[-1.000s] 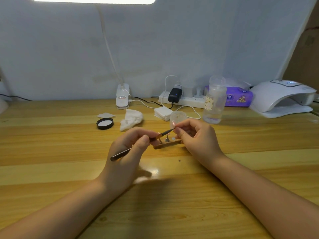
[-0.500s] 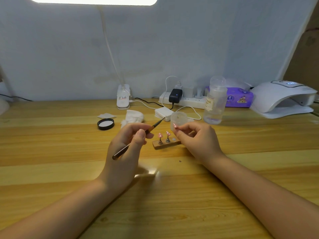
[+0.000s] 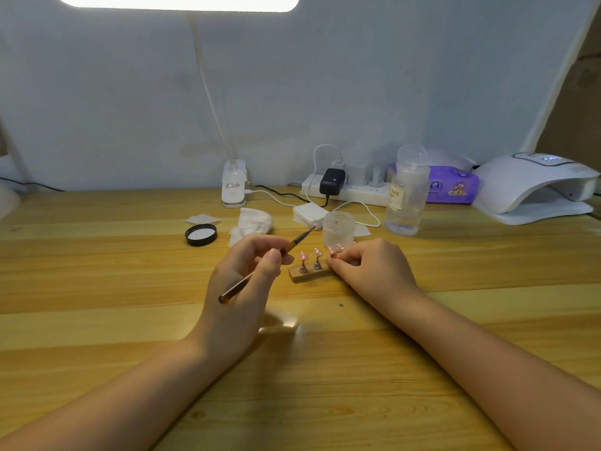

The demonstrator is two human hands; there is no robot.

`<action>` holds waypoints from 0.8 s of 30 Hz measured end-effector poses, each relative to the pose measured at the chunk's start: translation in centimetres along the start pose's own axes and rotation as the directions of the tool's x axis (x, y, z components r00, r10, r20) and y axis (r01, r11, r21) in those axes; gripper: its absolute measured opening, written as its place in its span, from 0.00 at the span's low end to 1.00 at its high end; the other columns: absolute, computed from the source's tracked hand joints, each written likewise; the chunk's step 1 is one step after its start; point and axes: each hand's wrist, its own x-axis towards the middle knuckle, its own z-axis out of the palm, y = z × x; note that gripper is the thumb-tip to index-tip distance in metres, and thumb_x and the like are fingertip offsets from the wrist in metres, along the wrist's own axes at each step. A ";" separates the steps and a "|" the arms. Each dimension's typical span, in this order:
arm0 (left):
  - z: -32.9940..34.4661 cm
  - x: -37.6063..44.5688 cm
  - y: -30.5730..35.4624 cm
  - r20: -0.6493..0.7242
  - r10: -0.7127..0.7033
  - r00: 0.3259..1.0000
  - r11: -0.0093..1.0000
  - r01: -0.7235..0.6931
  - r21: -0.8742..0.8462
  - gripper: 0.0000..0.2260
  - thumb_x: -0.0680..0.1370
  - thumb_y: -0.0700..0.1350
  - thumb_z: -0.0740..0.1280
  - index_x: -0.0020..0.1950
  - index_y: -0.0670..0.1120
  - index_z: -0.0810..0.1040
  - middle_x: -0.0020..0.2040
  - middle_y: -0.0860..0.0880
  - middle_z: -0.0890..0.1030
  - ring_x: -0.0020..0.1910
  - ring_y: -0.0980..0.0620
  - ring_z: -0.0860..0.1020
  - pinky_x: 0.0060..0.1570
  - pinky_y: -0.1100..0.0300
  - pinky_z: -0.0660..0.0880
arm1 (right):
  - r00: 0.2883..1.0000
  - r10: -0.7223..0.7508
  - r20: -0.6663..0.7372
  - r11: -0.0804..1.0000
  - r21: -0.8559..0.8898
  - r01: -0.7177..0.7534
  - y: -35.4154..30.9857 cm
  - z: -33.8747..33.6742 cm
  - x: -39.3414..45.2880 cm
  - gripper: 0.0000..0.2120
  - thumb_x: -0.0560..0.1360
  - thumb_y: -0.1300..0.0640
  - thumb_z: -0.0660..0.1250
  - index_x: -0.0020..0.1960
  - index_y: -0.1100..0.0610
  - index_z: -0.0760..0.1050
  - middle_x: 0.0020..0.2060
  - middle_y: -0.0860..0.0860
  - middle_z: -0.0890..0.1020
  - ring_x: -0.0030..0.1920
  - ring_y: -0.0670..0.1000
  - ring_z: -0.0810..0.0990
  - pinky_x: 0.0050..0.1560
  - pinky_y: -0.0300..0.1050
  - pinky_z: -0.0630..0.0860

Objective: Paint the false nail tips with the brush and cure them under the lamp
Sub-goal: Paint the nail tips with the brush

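As both forearms lie on the wooden bench (image 3: pixel 97 320), entries run near to far.

Left hand (image 3: pixel 242 288): fingers curled round the brush (image 3: pixel 260 270), thumb pressing the handle; handle end points down-left, bristle tip points up-right toward the jar.

Right hand (image 3: pixel 374 271): fingers curled, grasping the right end of the wooden holder (image 3: pixel 307 274); whether they also pinch a nail tip cannot be told.

Wooden holder: lies flat on the bench between the two hands.

False nail tips (image 3: pixel 310 254): two pink tips stand upright on small pegs on the holder, apart from the brush; further pink tips show just at the right fingertips.

Jar (image 3: pixel 338 230): small, frosted, open, just behind the holder, near the brush tip.

Black lid (image 3: pixel 201 234): lies on the bench left of the jar, inner side up.

Crumpled tissue (image 3: pixel 250 224): between lid and jar.

Cotton pads (image 3: pixel 309 214): white stack behind the jar.

Clear bottle (image 3: pixel 406 193): upright, right of the jar.

Curing lamp (image 3: pixel 536 187): white, at far right of the bench, well apart from the holder.

Power strip (image 3: pixel 344 190): against the back wall, with a black adapter plugged in.

Purple wipes pack (image 3: pixel 453 187): behind the bottle.
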 end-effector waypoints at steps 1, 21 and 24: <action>0.0 0.0 0.0 0.001 0.000 1.000 1.000 0.000 0.001 0.08 0.75 0.49 0.64 0.51 0.50 0.80 0.46 0.52 0.84 0.45 0.58 0.81 0.45 0.68 0.75 | 1.000 -0.024 -0.003 0.999 -0.022 0.024 -0.1 0.0 -0.1 0.08 0.73 0.48 0.70 0.47 0.50 0.85 0.41 0.48 0.85 0.44 0.48 0.80 0.45 0.46 0.77; 0.0 -0.3 -0.4 0.126 -0.055 0.991 0.999 0.054 0.006 0.11 0.77 0.50 0.62 0.57 0.51 0.77 0.48 0.55 0.82 0.45 0.53 0.81 0.48 0.57 0.79 | 0.993 -0.090 0.082 0.976 -0.191 0.104 0.9 -0.8 0.1 0.11 0.76 0.47 0.65 0.50 0.49 0.84 0.30 0.43 0.77 0.35 0.46 0.74 0.30 0.41 0.66; -0.1 -0.1 -0.7 0.140 -0.088 0.986 0.996 0.091 -0.018 0.10 0.76 0.51 0.62 0.56 0.52 0.76 0.48 0.54 0.81 0.46 0.53 0.81 0.47 0.59 0.79 | 0.991 -0.124 0.041 0.967 -0.219 0.130 0.6 -0.4 -0.2 0.13 0.76 0.44 0.64 0.49 0.49 0.84 0.32 0.45 0.80 0.36 0.47 0.75 0.31 0.41 0.68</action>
